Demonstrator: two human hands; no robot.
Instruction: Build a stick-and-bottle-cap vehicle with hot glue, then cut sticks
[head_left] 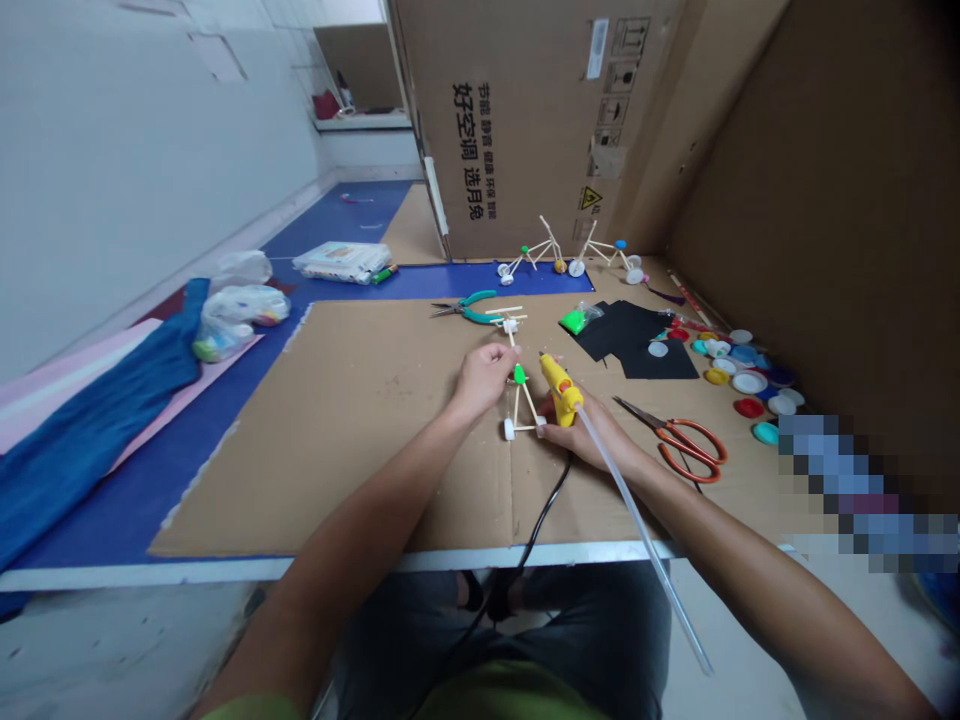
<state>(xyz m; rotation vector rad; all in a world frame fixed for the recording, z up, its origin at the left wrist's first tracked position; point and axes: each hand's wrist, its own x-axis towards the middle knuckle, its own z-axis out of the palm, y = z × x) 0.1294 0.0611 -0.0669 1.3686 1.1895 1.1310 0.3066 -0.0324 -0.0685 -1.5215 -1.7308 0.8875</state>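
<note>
My left hand (481, 378) pinches a small stick model bicycle (517, 392) with a green cap seat and white cap wheels, holding it upright on the cardboard sheet (360, 420). My right hand (581, 430) grips a yellow hot glue gun (560, 388), its nozzle pointing at the model's frame. A long clear glue stick (637, 520) juts back from the gun toward me, and its black cord (536, 530) runs down over the board's edge.
Orange-handled scissors (686, 445) lie right of my right hand. Several coloured bottle caps (742, 375) and black paper sheets (637, 340) sit at the right. Teal pliers (469, 308) lie ahead. Two finished stick bicycles (570, 255) stand by a large cardboard box (525, 120). Plastic bags (236, 310) lie left.
</note>
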